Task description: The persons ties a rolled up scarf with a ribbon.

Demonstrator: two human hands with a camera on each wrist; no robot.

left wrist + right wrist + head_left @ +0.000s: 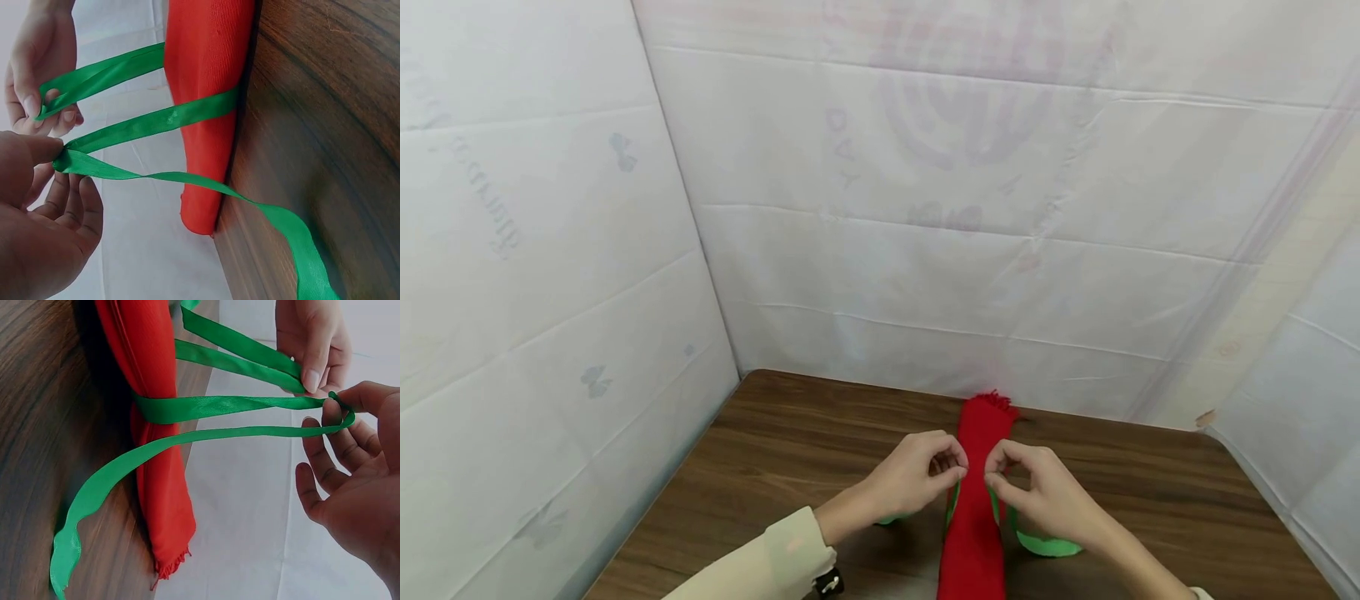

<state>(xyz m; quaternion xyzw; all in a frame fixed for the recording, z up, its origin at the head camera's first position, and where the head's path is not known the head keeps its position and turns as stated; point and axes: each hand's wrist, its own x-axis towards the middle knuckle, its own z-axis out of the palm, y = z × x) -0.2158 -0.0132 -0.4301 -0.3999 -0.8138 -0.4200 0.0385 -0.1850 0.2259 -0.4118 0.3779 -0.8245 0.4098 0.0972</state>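
Note:
A long folded red scarf (pixel 976 533) with a fringed far end lies lengthwise on the wooden table. Around it passes a green satin ribbon (pixel 162 119), its two sides rising from the scarf's edges. My left hand (pixel 917 473) pinches one side of the ribbon between thumb and index finger, above the scarf. On the other side my right hand (pixel 1041 492) pinches the ribbon the same way, as the right wrist view shows closely. The fingertips face each other with a small gap. From each pinch a loose ribbon tail (pixel 94 481) hangs to the tabletop.
The brown wood-grain table (pixel 805 417) has rounded far corners. White printed sheeting (pixel 865 267) stands upright behind it and along both sides. The scarf's fringe (pixel 996 402) reaches the table's back edge. A dark band (pixel 829 582) circles the left wrist.

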